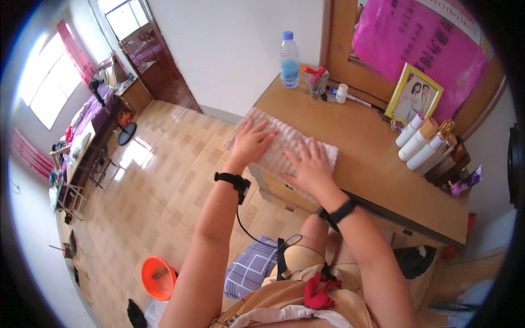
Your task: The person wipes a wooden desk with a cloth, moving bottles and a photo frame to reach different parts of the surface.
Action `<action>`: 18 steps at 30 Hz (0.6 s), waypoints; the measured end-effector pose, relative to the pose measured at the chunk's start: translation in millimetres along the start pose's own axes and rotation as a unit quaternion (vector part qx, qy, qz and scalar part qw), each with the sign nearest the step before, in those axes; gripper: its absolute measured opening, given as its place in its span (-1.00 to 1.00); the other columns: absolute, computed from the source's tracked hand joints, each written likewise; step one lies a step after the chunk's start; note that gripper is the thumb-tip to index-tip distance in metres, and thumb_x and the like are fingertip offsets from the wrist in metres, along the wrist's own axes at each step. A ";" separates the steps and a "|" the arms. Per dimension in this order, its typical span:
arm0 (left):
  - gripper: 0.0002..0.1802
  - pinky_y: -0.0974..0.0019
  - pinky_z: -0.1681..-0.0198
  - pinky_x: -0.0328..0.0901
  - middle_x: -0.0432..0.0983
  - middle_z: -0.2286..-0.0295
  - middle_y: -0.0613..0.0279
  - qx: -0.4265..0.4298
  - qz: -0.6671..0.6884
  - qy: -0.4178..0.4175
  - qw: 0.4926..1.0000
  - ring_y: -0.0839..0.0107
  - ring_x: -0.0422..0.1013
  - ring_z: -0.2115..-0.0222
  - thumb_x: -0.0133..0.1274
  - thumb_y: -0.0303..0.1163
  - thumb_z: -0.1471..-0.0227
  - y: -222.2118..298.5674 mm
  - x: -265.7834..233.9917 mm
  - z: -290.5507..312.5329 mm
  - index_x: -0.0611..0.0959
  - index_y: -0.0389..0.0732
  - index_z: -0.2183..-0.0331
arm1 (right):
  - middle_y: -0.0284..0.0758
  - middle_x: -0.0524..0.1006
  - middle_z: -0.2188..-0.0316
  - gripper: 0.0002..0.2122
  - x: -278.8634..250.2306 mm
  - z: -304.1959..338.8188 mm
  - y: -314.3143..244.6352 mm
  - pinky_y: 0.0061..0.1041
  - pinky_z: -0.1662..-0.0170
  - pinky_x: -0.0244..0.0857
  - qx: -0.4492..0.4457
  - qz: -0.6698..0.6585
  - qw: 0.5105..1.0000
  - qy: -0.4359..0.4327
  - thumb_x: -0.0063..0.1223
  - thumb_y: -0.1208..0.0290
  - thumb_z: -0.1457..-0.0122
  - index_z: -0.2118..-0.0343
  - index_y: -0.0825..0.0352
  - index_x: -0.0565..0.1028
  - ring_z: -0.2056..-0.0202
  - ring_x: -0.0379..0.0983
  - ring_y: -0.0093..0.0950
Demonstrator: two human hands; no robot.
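Observation:
A pale pink-and-white striped towel (284, 146) lies spread over the near left corner of the wooden table (366, 158), partly hanging past its edge. My left hand (251, 143) rests on the towel's left part, fingers stretched out. Toward the towel's right end my right hand (310, 168) lies flat with its fingers spread. Both palms face down, and neither hand grips the cloth. Black straps with small devices circle both wrists.
Along the table's back stand a water bottle (290, 61), a glass of pens (316, 83), a small white bottle (342, 93) and a framed photo (414, 94). Several cosmetic bottles (418, 139) group at the right. On the floor sits an orange basin (158, 277); a fan (127, 133) stands farther off.

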State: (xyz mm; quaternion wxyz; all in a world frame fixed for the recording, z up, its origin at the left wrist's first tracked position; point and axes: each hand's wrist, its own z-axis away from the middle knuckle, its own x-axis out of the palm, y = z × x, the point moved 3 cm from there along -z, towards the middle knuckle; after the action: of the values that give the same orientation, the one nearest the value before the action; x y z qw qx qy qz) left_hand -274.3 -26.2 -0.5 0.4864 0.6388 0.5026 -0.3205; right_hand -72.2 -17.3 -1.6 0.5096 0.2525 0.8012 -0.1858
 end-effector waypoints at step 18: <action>-0.64 -0.07 -0.17 -0.16 0.25 -0.05 0.28 -0.089 -0.078 0.028 0.993 0.03 0.01 -0.13 -0.22 -0.08 -0.10 -11.0 -9.2 13.0 0.51 0.23 0.08 | -0.15 0.26 -0.07 -0.37 18.7 -13.9 -27.5 -0.09 -0.13 -0.05 -0.025 0.033 0.996 0.083 0.09 0.05 0.10 -0.07 0.17 0.28 -0.08 0.13 -0.04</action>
State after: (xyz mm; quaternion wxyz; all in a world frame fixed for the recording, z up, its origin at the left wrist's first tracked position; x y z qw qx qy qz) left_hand -286.4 -41.2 0.3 0.5006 0.5602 0.5914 -0.2930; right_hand -105.2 -27.7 -11.8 0.4532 0.2803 0.8366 -0.1275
